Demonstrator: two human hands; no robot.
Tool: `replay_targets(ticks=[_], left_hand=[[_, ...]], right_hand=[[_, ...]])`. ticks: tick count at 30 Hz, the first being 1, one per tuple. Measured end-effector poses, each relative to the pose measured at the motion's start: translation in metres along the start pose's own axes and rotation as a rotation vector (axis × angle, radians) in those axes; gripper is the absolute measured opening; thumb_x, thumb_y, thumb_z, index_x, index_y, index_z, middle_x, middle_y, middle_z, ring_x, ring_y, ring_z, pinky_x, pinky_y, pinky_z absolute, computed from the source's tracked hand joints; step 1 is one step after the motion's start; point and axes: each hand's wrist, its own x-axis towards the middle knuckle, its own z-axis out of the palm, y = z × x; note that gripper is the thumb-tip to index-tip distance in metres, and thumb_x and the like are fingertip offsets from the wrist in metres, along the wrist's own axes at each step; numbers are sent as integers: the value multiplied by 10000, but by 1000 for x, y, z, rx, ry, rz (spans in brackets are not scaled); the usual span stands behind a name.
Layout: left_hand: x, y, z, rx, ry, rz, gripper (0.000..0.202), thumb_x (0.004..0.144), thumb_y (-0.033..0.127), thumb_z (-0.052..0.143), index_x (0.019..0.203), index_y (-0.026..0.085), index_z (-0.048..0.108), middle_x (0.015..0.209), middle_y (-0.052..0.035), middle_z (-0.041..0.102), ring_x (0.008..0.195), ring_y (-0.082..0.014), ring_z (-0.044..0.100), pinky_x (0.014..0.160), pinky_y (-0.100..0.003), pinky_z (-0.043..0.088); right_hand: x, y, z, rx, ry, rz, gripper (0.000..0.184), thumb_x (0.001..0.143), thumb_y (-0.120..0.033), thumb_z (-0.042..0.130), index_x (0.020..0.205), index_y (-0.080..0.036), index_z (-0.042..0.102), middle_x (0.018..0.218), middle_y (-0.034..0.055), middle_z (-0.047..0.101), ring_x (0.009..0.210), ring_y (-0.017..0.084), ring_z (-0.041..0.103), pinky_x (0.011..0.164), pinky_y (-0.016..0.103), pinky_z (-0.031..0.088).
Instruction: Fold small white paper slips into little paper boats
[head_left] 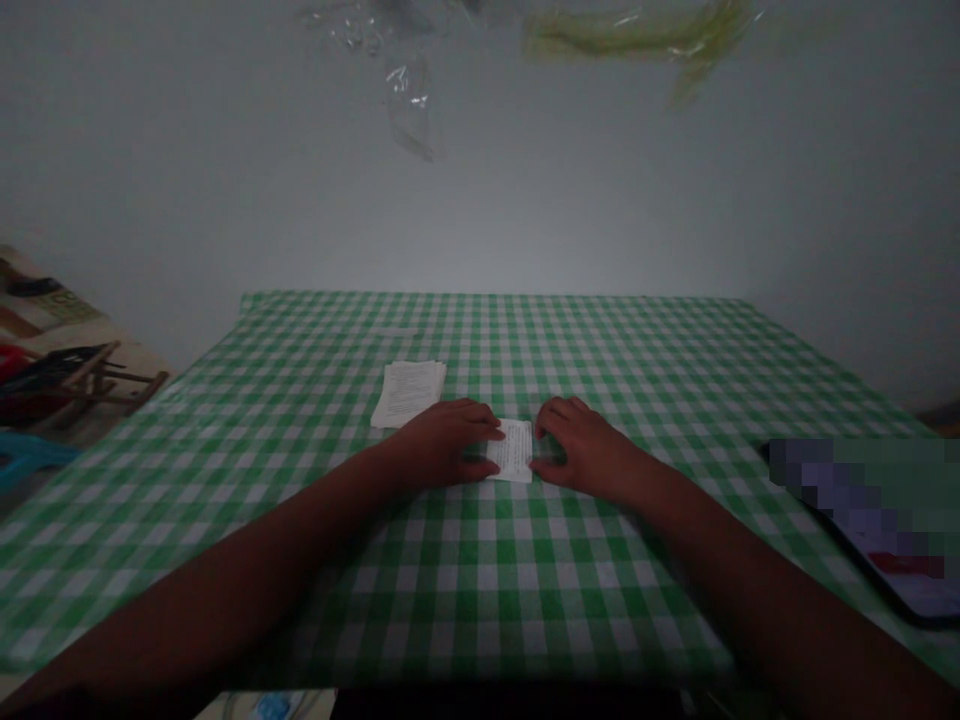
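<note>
A small folded sheet of printed white paper (514, 449) lies on the green and white checked tablecloth (480, 560), between my two hands. My left hand (442, 440) rests on its left side, fingers curled over the paper and pressing it down. My right hand (581, 445) sits at its right edge, fingertips bent and pinching that edge. Part of the paper is hidden under my left fingers.
A stack of white printed papers (407, 392) lies just behind my left hand. A dark phone or tablet (892, 545) lies at the table's right edge. Wooden furniture and coloured items (67, 385) stand on the floor to the left. A pale wall rises behind the table.
</note>
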Motion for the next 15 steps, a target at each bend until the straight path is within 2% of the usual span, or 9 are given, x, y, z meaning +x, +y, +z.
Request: replay_targets(ticks=[5, 10, 15], left_hand=[[-1, 0, 1, -2, 14, 2, 404, 845, 418, 696, 1192, 212, 664, 1197, -81, 655, 1093, -242, 610, 985, -403, 470], [0, 1, 1, 6, 3, 1, 396, 848, 409, 692, 1190, 214, 666, 1196, -74, 657, 1091, -246, 609, 982, -410, 468], [0, 0, 0, 17, -7, 5, 388, 863, 423, 671, 1182, 201, 670, 1210, -78, 656, 1104, -247, 607, 987, -412, 468]], right_hand=[[0, -2, 1, -4, 7, 10, 218, 809, -326, 706, 919, -188, 578, 968, 75, 608, 924, 238, 549, 803, 375, 469], [6, 6, 13, -44, 69, 116, 218, 825, -362, 701, 852, -190, 569, 937, 71, 611, 931, 243, 545, 817, 372, 451], [3, 1, 5, -12, -10, 47, 289, 776, -399, 751, 840, -197, 554, 926, 59, 595, 888, 229, 526, 783, 353, 436]])
